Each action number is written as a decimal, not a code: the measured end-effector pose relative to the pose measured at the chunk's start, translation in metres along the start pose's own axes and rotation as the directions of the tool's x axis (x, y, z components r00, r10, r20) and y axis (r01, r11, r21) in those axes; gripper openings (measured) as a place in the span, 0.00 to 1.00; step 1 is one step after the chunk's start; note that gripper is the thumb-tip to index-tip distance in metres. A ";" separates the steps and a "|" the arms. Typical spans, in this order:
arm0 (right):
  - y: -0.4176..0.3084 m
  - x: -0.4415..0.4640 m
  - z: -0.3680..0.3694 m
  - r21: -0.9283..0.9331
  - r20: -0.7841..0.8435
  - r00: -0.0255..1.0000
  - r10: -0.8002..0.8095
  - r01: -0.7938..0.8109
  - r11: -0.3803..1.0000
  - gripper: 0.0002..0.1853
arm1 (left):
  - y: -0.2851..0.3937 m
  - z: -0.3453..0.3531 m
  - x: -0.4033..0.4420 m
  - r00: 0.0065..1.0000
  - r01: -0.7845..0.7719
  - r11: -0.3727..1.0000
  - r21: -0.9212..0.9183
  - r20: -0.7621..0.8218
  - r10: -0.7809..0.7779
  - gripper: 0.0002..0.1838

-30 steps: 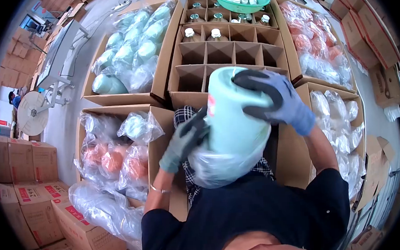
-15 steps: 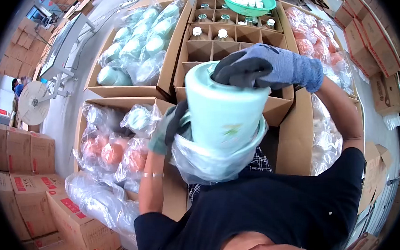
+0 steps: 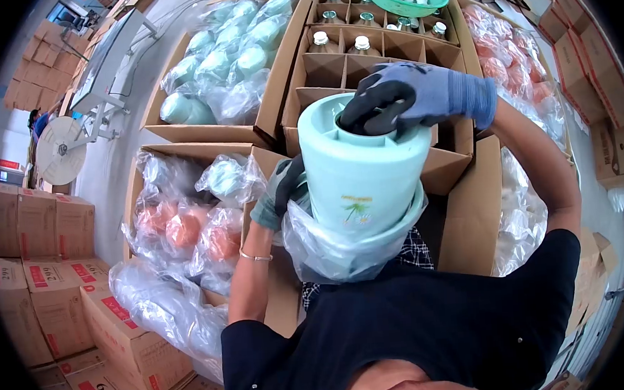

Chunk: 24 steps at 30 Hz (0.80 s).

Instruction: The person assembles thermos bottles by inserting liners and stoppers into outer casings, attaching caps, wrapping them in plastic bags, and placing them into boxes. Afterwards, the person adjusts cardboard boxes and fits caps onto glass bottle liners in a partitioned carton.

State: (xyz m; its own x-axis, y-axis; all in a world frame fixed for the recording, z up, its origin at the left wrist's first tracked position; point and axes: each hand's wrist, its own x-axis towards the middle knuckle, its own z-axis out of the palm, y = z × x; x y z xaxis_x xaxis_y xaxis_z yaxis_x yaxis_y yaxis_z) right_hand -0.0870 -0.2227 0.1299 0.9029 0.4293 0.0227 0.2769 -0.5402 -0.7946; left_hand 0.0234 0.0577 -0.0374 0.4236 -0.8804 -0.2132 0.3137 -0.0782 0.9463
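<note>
A mint-green plastic flask casing [image 3: 364, 170] with a palm-tree print stands nearly upright in front of my chest. A clear plastic bag [image 3: 329, 247] is bunched around its lower part, over a wider mint-green rim. My left hand [image 3: 285, 189], in a grey and black glove, grips the casing's left side; part of its fingers is hidden. My right hand [image 3: 392, 101], gloved in blue-grey and black, has its bent fingers in the round opening on top, closed at the inner ring. The fingertips inside cannot be seen.
A divided carton [image 3: 361, 70] ahead holds silvery bottles, some white-capped, and a green basket [image 3: 404, 7] of white caps. Bagged mint-green pieces fill a carton [image 3: 272, 129] at left; bagged orange and mint pieces [image 3: 185, 228] lie nearer. Stacked cartons [image 3: 131, 335] stand lower left.
The casing has turned and tilted slightly, so its palm print and top opening show more. My right hand's fingers have shifted within the opening. My left hand keeps its hold.
</note>
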 end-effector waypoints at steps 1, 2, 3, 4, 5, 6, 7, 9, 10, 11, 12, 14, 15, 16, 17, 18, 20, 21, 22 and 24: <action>-0.006 0.004 0.000 -0.213 -0.020 1.000 -0.004 -0.001 0.977 0.14 | -0.004 0.000 0.001 0.996 -0.041 0.988 0.147 -0.066 0.052 0.23; -0.013 0.005 0.004 -0.411 -0.042 0.999 -0.005 -0.013 0.912 0.14 | -0.005 0.006 -0.005 0.991 -0.090 0.972 0.217 -0.079 0.109 0.24; -0.015 0.005 0.009 -0.436 -0.084 0.979 0.188 -0.206 0.876 0.16 | -0.005 0.012 -0.011 0.982 -0.134 0.948 0.287 -0.091 0.167 0.25; -0.017 0.005 0.010 -0.442 -0.130 0.918 0.374 -0.392 0.807 0.18 | 0.014 0.028 -0.015 0.985 0.064 0.973 0.223 -0.171 -0.025 0.26; 0.001 0.006 0.008 -0.426 -0.172 0.862 0.477 -0.502 0.753 0.20 | 0.034 0.044 -0.018 0.945 0.254 0.957 0.137 -0.244 -0.216 0.27; 0.027 0.009 0.008 -0.406 -0.199 0.793 0.575 -0.601 0.688 0.22 | 0.008 0.041 -0.017 0.982 -0.117 0.966 0.232 -0.117 0.148 0.32; 0.048 0.005 0.009 -0.357 -0.251 0.779 0.575 -0.627 0.693 0.24 | 0.020 0.052 -0.023 0.973 -0.196 0.936 0.291 -0.059 0.222 0.35; 0.070 0.000 0.002 -0.225 -0.235 0.779 0.581 -0.625 0.748 0.22 | 0.057 0.063 -0.027 0.965 -0.255 0.762 0.595 0.109 0.238 0.38; 0.077 -0.008 0.003 -0.090 -0.288 0.877 0.384 -0.424 0.901 0.20 | 0.074 0.052 -0.032 0.974 -0.229 0.562 0.795 0.183 0.138 0.39; 0.085 -0.022 0.006 0.038 -0.365 0.914 0.178 -0.177 0.984 0.18 | 0.084 0.038 -0.038 0.975 -0.214 0.311 0.926 0.221 0.012 0.40; 0.093 -0.033 0.010 0.138 -0.463 0.886 -0.020 0.094 0.986 0.17 | 0.083 0.024 -0.040 0.983 -0.090 0.229 0.969 0.123 -0.136 0.39; 0.109 -0.036 0.027 -0.242 -0.466 0.844 -0.265 0.167 0.956 0.21 | 0.101 0.002 -0.037 0.989 -0.081 0.322 0.943 0.116 -0.090 0.33; 0.117 -0.035 0.046 0.141 -0.568 0.818 -0.087 0.202 0.969 0.22 | 0.112 0.001 -0.025 0.966 -0.256 0.425 0.868 0.214 0.143 0.30; 0.102 -0.029 0.067 0.501 -0.589 0.798 0.122 0.243 0.831 0.23 | 0.131 0.003 -0.010 0.886 -0.436 0.474 0.765 0.271 0.377 0.27; 0.089 -0.028 0.067 0.586 -0.547 0.818 0.178 0.222 0.779 0.24 | 0.143 0.003 0.004 0.854 -0.435 0.340 0.834 0.261 0.451 0.24; 0.081 -0.027 0.065 0.468 -0.563 0.821 0.091 0.226 0.855 0.23 | 0.153 0.008 0.021 0.852 -0.452 0.463 0.762 0.215 0.477 0.21; 0.070 -0.023 0.055 0.189 -0.554 0.827 -0.097 0.238 0.953 0.23 | 0.170 0.018 0.052 0.891 -0.450 0.835 0.317 0.102 0.442 0.14; 0.074 -0.028 0.060 0.215 -0.581 0.812 -0.047 0.210 0.954 0.26 | 0.173 0.010 0.068 0.834 -0.527 0.785 0.326 0.020 0.551 0.12; 0.079 -0.033 0.064 0.244 -0.606 0.796 0.002 0.183 0.952 0.32 | 0.170 -0.001 0.084 0.759 -0.595 0.728 0.342 -0.059 0.648 0.11; 0.049 -0.035 0.054 -0.255 -0.505 0.816 -0.280 0.169 0.952 0.39 | 0.134 -0.042 0.103 0.776 -0.572 0.769 0.287 -0.115 0.620 0.14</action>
State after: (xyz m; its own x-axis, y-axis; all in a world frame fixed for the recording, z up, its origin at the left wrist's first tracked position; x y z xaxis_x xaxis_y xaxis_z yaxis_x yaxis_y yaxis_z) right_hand -0.1226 -0.2247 0.0578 0.8257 0.1361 0.5475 0.4997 -0.6268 -0.5978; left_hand 0.1451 -0.0240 0.0568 0.6210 -0.6779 0.3935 -0.2453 0.3088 0.9190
